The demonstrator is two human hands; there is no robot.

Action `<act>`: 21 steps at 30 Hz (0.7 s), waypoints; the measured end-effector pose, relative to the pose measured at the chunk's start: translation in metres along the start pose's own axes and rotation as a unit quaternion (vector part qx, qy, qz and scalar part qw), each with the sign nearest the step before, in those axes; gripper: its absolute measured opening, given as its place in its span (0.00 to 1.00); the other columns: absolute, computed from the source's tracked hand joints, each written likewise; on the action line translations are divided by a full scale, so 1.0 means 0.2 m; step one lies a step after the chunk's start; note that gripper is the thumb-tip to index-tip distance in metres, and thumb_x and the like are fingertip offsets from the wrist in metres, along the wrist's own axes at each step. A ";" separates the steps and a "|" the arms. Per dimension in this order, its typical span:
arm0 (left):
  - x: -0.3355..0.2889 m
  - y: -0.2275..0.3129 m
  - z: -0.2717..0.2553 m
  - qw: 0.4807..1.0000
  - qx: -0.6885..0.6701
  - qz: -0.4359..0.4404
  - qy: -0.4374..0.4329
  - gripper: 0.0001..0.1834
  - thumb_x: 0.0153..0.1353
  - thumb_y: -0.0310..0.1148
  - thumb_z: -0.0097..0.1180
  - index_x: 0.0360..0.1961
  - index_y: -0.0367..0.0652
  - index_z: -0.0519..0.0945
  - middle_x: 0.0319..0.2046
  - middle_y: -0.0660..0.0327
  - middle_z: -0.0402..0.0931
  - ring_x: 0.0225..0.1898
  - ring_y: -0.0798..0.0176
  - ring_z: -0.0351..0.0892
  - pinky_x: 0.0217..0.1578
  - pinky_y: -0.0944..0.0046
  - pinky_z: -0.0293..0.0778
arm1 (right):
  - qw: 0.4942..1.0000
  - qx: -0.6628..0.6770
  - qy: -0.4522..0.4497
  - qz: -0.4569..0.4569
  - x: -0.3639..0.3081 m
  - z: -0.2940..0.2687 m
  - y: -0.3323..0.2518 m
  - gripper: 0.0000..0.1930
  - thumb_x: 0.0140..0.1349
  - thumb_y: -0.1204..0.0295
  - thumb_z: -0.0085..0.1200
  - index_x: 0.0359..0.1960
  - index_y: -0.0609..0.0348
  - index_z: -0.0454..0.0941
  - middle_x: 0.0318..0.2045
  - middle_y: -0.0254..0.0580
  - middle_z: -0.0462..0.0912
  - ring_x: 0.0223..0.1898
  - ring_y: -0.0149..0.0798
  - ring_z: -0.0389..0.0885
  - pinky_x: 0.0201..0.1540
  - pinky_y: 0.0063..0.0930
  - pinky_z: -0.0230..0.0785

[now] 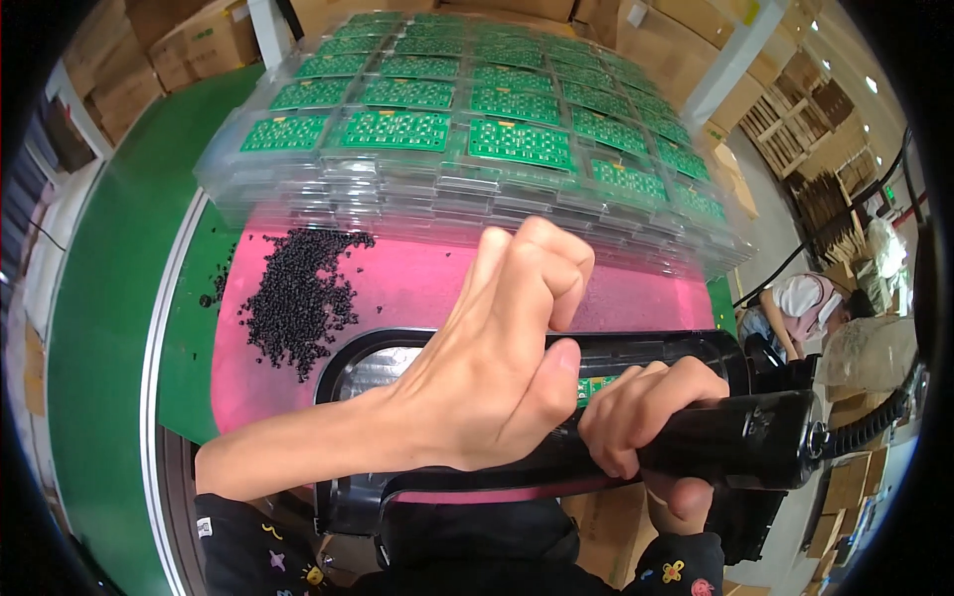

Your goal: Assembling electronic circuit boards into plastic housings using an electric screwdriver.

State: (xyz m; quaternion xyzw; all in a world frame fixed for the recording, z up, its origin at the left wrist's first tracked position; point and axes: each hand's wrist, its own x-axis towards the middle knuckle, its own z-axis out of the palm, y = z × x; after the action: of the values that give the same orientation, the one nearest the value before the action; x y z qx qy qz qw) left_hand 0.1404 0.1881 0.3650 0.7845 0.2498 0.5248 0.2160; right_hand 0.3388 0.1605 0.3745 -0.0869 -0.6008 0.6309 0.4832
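Note:
My left hand (497, 368) is raised over a long black plastic housing (348, 372), its fingers curled in. Whatever those fingers hold, if anything, is hidden. My right hand (651, 412) wraps around a thick black corded hand tool (745, 437), with the thumb underneath. A ribbed black cable (865, 422) leaves the tool's right end; its working tip is out of sight behind my hands. Between the two hands, part of a green circuit board (593, 385) shows inside the housing. The housing lies at the near edge of the pink mat (248, 392).
A heap of tiny black parts (298, 298) covers the mat's left side, with a few strays around it. Behind it stand stacked clear trays (348, 189) holding several green boards. Cardboard boxes (204, 50) line the back. At right, another person (800, 313) bends down.

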 end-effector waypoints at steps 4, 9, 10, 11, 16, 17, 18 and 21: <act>0.04 -0.01 -0.04 0.999 0.004 0.035 0.036 0.11 0.58 0.29 0.44 0.40 0.41 0.58 0.41 0.50 0.63 0.39 0.60 0.60 0.48 0.55 0.59 | 0.999 -0.030 0.018 0.032 0.01 0.03 0.00 0.25 0.51 0.59 0.74 0.38 0.62 0.73 0.19 0.37 0.77 0.21 0.31 0.74 0.28 0.27 0.67; 0.06 -0.05 -0.08 0.989 0.110 0.099 0.018 0.30 0.66 0.55 0.53 0.49 0.40 0.58 0.49 0.48 0.65 0.49 0.53 0.64 0.57 0.52 0.57 | 0.995 -0.027 0.027 0.093 -0.03 0.02 -0.04 0.31 0.47 0.49 0.74 0.40 0.60 0.73 0.20 0.35 0.77 0.21 0.30 0.73 0.30 0.24 0.66; 0.06 -0.05 -0.08 0.988 0.112 0.099 0.025 0.45 0.51 0.60 0.65 0.55 0.37 0.59 0.53 0.50 0.65 0.54 0.46 0.64 0.57 0.52 0.58 | 0.995 -0.013 0.065 0.081 -0.03 0.03 -0.03 0.32 0.48 0.47 0.72 0.41 0.59 0.72 0.20 0.35 0.76 0.21 0.30 0.73 0.30 0.25 0.66; 0.07 -0.05 -0.09 0.988 0.113 0.105 0.022 0.45 0.51 0.60 0.65 0.55 0.37 0.59 0.53 0.50 0.65 0.54 0.46 0.64 0.57 0.52 0.58 | 0.992 0.003 0.103 0.068 -0.03 0.04 -0.03 0.33 0.49 0.45 0.71 0.43 0.59 0.71 0.20 0.35 0.75 0.20 0.30 0.72 0.29 0.26 0.65; 0.04 -0.11 -0.21 0.952 0.205 0.216 -0.068 0.30 0.53 0.49 0.59 0.47 0.46 0.59 0.50 0.54 0.69 0.50 0.50 0.64 0.50 0.48 0.57 | 0.915 0.127 0.376 0.067 0.06 -0.17 -0.08 0.15 0.68 0.58 0.54 0.44 0.57 0.71 0.27 0.32 0.74 0.29 0.31 0.75 0.38 0.31 0.69; 0.03 -0.12 -0.20 0.946 0.215 0.237 -0.055 0.27 0.51 0.41 0.61 0.45 0.46 0.58 0.49 0.54 0.69 0.48 0.50 0.66 0.48 0.49 0.60 | 0.888 0.136 0.434 0.070 0.06 -0.22 -0.09 0.13 0.69 0.62 0.53 0.45 0.58 0.71 0.31 0.34 0.75 0.35 0.33 0.77 0.44 0.33 0.71; 0.04 -0.15 -0.19 0.944 0.209 0.249 -0.060 0.27 0.51 0.41 0.61 0.45 0.46 0.58 0.49 0.54 0.69 0.48 0.50 0.66 0.48 0.49 0.60 | 0.883 0.129 0.447 0.054 0.06 -0.25 -0.11 0.12 0.65 0.65 0.57 0.42 0.59 0.72 0.38 0.39 0.77 0.43 0.36 0.76 0.52 0.45 0.72; 0.06 -0.18 -0.19 0.947 0.191 0.247 -0.077 0.27 0.45 0.26 0.60 0.42 0.45 0.57 0.44 0.52 0.71 0.39 0.48 0.71 0.39 0.50 0.68 | 0.898 0.105 0.425 0.047 -0.06 -0.31 -0.17 0.14 0.64 0.68 0.57 0.46 0.60 0.71 0.45 0.45 0.74 0.50 0.44 0.74 0.56 0.53 0.72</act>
State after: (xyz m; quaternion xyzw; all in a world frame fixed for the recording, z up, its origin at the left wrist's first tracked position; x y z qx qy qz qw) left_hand 0.1029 0.2276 0.3661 0.8863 0.1258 0.4422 -0.0557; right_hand 0.4038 0.1878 0.3812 -0.3239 -0.2640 0.6151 0.6687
